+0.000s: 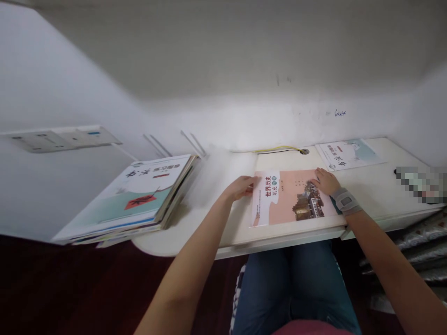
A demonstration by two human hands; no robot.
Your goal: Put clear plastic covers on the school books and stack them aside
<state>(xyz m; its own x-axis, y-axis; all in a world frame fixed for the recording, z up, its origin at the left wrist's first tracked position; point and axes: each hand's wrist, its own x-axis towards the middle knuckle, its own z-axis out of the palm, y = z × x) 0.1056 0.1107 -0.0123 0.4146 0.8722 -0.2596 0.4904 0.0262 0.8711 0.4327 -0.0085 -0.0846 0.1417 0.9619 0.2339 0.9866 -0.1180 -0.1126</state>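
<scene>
The pile (146, 186) at 9 o'clock seems already stacked; the pink book (284, 193), edges under left hand (240, 187) and right hand (327, 181), grips unclear, and 1 booklet (352, 155) at 2 o'clock remain separate.

White table (373, 186), rounded left corner. Book stack (143, 200) left; pink-and-white book (286, 200) mid; thin booklet (349, 156) behind, to right.

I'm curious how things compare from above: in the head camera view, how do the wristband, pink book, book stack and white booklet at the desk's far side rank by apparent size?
1. Book stack
2. Pink book
3. White booklet
4. Wristband

Distance may shrink the booklet's look.
</scene>
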